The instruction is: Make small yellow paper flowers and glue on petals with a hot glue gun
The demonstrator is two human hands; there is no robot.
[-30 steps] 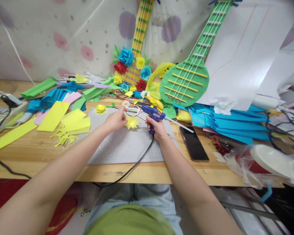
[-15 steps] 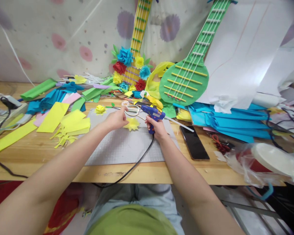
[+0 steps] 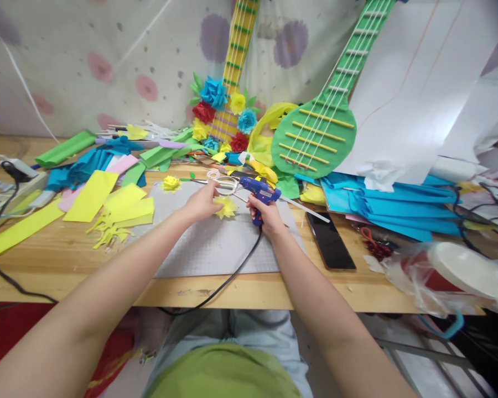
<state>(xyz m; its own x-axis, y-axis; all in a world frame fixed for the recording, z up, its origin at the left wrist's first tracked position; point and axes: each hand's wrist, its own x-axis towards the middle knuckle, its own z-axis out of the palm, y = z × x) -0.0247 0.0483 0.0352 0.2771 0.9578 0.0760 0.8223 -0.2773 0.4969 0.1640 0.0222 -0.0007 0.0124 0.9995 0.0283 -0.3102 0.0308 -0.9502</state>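
Observation:
My right hand [image 3: 268,213] is wrapped around the grip of a blue hot glue gun [image 3: 259,189], its nozzle pointing left. A long white glue stick [image 3: 305,209] sticks out of the gun's back. My left hand [image 3: 202,202] is over the grey cutting mat [image 3: 216,249], thumb and fingers apart, the thumb beside a yellow paper flower [image 3: 225,207]. Scissors with pale looped handles [image 3: 229,186] lie just behind that flower, close to the left fingertips and the nozzle. A smaller yellow paper rose [image 3: 170,183] sits at the mat's back left.
Yellow paper pieces [image 3: 124,202] lie left of the mat; a black phone [image 3: 331,243] lies right of it. The glue gun's cord [image 3: 232,276] crosses the mat. A green paper lute [image 3: 315,138] and a yellow flowered one [image 3: 238,50] lean behind. Blue crepe paper [image 3: 394,202] is at right.
My left hand has shifted slightly right and down, away from the scissors' handles and closer to the yellow flower. The glue gun has hardly moved.

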